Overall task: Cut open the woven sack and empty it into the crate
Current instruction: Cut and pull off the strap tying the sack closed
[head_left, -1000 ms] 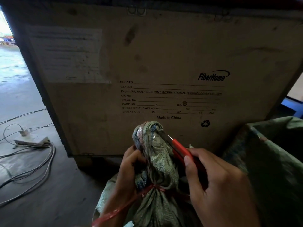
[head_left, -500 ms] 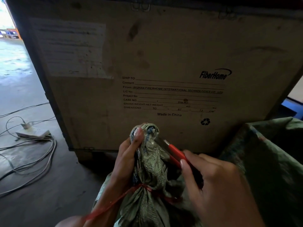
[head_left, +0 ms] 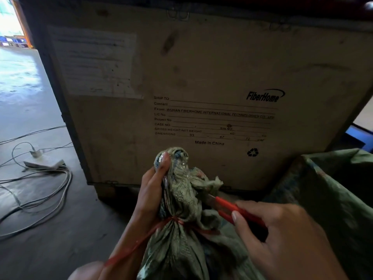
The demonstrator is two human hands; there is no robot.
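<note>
A person's two hands work at the tied neck of one green woven sack (head_left: 181,190), held up in front of a plywood crate (head_left: 201,57). The left hand (head_left: 153,190) grips the bunched neck above a single red string tie (head_left: 175,219), thumb pressed near the top of the bunch. The right hand (head_left: 282,235) curls round one cutting tool (head_left: 232,209) with two red handles, its tip against the fabric folds just right of the neck.

Beyond both hands, the crate's face carries the "FiberHome" logo (head_left: 264,96) and a printed form: "SHIP TO", "Contact", "From: WUHAN FIBERHOME INTERNATIONAL TECHNOLOGIES CO., LTD", "L/C No", "Project No", "CASE NO", "Site NO", "GROSS WEIGHT/NET WEIGHT", "DIMENSIONS 93 67 73", then "Made in China" and one recycling symbol (head_left: 252,152). One paper sheet (head_left: 94,61) is stuck up and left of the form, its writing too faint to read.

A second green sack (head_left: 333,188) stands open to the right of the right hand. Well left of the left hand, one white power strip (head_left: 44,163) and several cables (head_left: 50,199) lie on the concrete floor (head_left: 50,249).
</note>
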